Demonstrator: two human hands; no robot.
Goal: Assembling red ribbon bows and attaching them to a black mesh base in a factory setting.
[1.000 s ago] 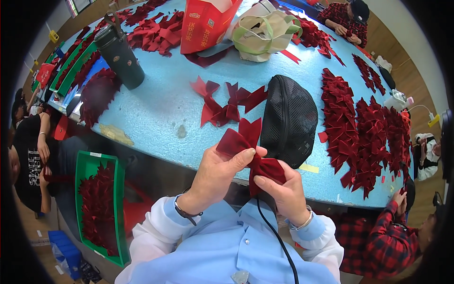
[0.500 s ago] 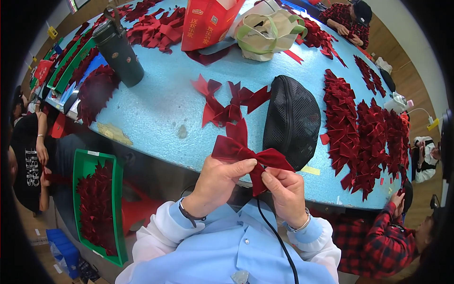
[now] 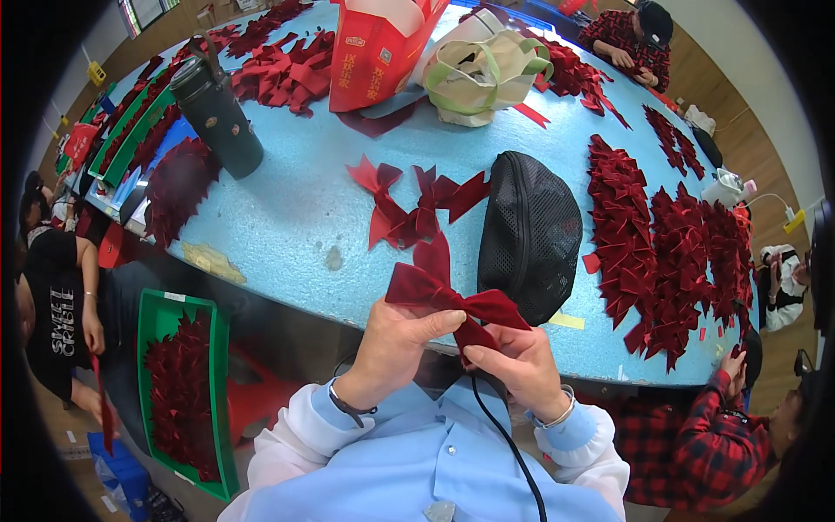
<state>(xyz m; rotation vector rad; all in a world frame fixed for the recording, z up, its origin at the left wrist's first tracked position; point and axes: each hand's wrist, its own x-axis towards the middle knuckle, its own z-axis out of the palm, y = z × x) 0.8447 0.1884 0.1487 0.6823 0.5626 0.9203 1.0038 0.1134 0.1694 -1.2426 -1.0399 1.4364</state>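
A dark red velvet bow (image 3: 428, 288) is held between my two hands, just above the near edge of the table. My left hand (image 3: 402, 335) pinches its left loop and centre, the thumb lying across the knot. Below the knot, my right hand (image 3: 520, 365) has thumb and fingers closed on the bow's lower tail and right side. Some of the right fingertips are hidden behind the ribbon. Beyond the bow, a couple of loose red velvet bows (image 3: 417, 204) lie on the table beside a black mesh pouch (image 3: 531, 235).
Heaps of red bows (image 3: 622, 226) cover the right of the blue table (image 3: 300, 213). A dark bottle (image 3: 219, 109), a red paper bag (image 3: 374, 56) and a cream tote (image 3: 483, 74) stand farther back. A green bin (image 3: 220, 391) of bows sits at left. Co-workers sit around.
My right thumb has shifted left and in along the bow's lower tail. The bow stays in both hands. At far left, a co-worker's hand has lowered with a red strip.
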